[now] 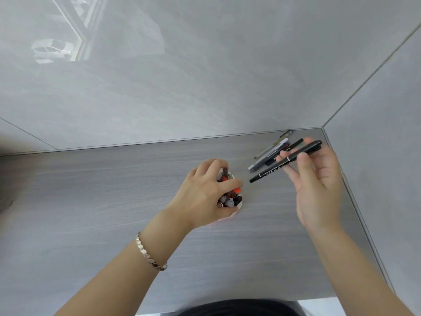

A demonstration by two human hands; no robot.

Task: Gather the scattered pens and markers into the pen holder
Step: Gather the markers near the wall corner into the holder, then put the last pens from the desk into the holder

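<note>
The left hand (202,195) wraps the white pen holder (237,209), crowded with pens; the right hand (319,179) pinches a black marker (286,161). Beyond its fingers, loose pens (271,151) lie on the counter (114,190).

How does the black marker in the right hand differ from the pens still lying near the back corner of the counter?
The black marker is lifted off the counter, pinched in the right hand; the loose pens lie flat on the counter near the wall. The marker is all black; the loose pens include grey and clear barrels. Both point along roughly the same diagonal.
</note>
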